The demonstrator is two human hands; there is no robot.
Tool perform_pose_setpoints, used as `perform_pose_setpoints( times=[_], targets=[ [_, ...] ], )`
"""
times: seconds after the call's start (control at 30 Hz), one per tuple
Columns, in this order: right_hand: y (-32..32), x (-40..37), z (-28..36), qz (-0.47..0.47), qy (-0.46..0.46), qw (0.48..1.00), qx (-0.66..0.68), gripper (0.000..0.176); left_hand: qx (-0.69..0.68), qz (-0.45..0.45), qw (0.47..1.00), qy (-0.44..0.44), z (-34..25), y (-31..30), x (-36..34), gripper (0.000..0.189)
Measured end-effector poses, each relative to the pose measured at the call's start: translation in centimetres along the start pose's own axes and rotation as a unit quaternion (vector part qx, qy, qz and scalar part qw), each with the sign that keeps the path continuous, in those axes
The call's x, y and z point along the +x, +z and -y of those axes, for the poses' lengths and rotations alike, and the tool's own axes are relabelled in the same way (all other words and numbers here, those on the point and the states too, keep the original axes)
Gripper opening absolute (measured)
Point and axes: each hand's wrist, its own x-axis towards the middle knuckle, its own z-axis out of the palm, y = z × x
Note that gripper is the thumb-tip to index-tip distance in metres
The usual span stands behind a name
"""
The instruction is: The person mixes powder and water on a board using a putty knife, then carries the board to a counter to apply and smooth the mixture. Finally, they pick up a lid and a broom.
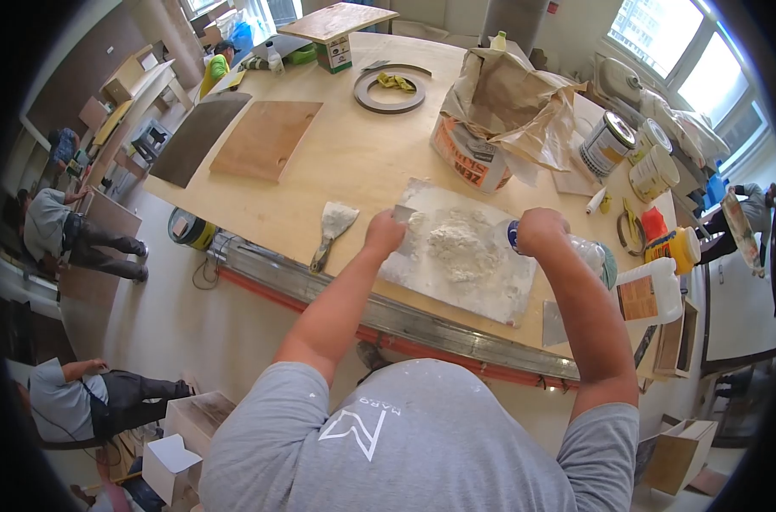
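My left hand [385,232] is closed around a flat metal scraper [403,213], its blade at the left edge of a white-dusted board [512,299]. A heap of white powder [463,243] lies in the middle of that board. To the right of the heap, my right hand [542,230] grips what looks like a bottle with a blue label [513,235]; the fist hides most of it. Beside my left forearm rests a wide putty knife [337,222] caked with white. Behind the board stands a bucket [469,158] with an opened brown paper bag [525,94].
Paint cans [608,145], a white jug [653,290] and a yellow tub [674,249] line the table's right side. Farther back are a coiled edging strip [390,90] and a wood panel [267,139]. Other people [72,226] work at left and far right.
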Motion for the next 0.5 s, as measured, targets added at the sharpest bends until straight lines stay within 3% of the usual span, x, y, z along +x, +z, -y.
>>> perform_pose_setpoints(
  times=[0.13, 0.23, 0.43, 0.5],
  targets=[
    [0.0, -0.2, -0.8, 0.003, -0.003, 1.000, -0.003, 0.035, 0.004, 0.015, 0.998, -0.056, 2.2, 0.2, -1.3, 0.033],
    [0.2, -0.4, -0.8, 0.011, -0.018, 1.000, -0.001, 0.035, -0.086, 0.025, 0.993, -0.077, 2.4, 2.7, -2.4, 0.028],
    [3.0, 0.3, -2.2, 0.015, -0.077, 0.991, 0.108, 0.044, 0.031, -0.074, 0.983, 0.165, -3.6, 6.4, -2.8, 0.029],
    [4.8, -0.1, -3.2, -0.002, -0.083, 0.980, 0.178, 0.047, 0.023, -0.023, 0.992, 0.121, -4.3, 4.5, -2.5, 0.030]
  ],
)
